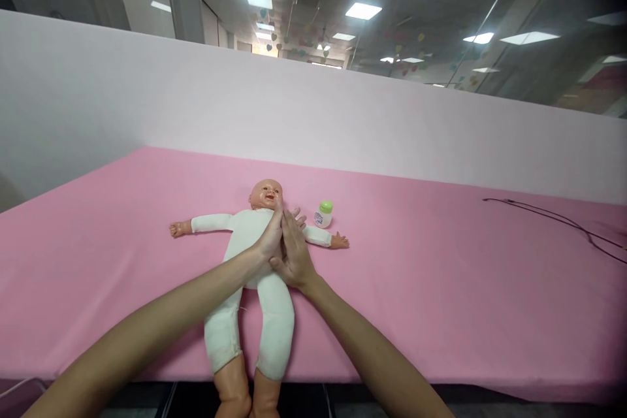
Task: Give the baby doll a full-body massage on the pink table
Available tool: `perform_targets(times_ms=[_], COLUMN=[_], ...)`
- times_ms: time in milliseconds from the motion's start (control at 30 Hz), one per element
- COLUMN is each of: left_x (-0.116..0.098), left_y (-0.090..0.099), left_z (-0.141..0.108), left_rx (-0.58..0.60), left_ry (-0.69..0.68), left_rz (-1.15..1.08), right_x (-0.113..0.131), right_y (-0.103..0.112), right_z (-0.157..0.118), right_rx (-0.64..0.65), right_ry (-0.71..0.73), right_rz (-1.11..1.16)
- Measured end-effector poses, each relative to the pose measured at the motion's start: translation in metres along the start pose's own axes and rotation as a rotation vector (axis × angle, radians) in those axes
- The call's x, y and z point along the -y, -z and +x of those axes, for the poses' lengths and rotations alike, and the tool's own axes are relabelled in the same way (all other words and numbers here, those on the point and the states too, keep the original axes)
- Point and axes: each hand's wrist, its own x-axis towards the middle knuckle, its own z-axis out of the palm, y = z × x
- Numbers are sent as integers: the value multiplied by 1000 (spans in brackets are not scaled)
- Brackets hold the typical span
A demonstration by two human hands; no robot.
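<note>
A baby doll (249, 235) in a white cloth body lies on its back, arms spread and head away from me. Above its chest, my left hand (273, 234) and my right hand (295, 249) meet palm against palm. Their fingers are stretched out and point toward the doll's head. Nothing shows between the palms, though their inner faces are hidden. Just beyond the doll's arm on the right stands a small clear jar (323, 215) with a green lid, upright and apart from my hands.
A pink sheet (416, 287) covers the table, and the doll's lower legs hang past its front edge. Thin dark cables (553, 214) lie at the far right. Behind the table runs a low white wall (313, 114) with glass above it.
</note>
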Motion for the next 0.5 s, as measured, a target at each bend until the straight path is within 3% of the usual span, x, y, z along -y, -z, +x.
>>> perform_targets(times_ms=[100, 233, 300, 367, 500], left_x=[-9, -17, -14, -9, -5], left_y=[11, 49, 78, 109, 163], left_z=[1, -3, -4, -7, -20], left_rx=[22, -50, -84, -106, -186], left_ry=[-40, -414, -390, -282, -267], left_rz=[362, 1026, 1287, 1469, 1717], right_x=[-14, -36, -37, -34, -30], right_y=[-2, 0, 3, 7, 22], right_z=[-1, -3, -2, 0, 4], right_rx=[2, 216, 296, 295, 282], right_ry=[-212, -362, -407, -439, -526], right_rz=[11, -27, -74, -147, -352])
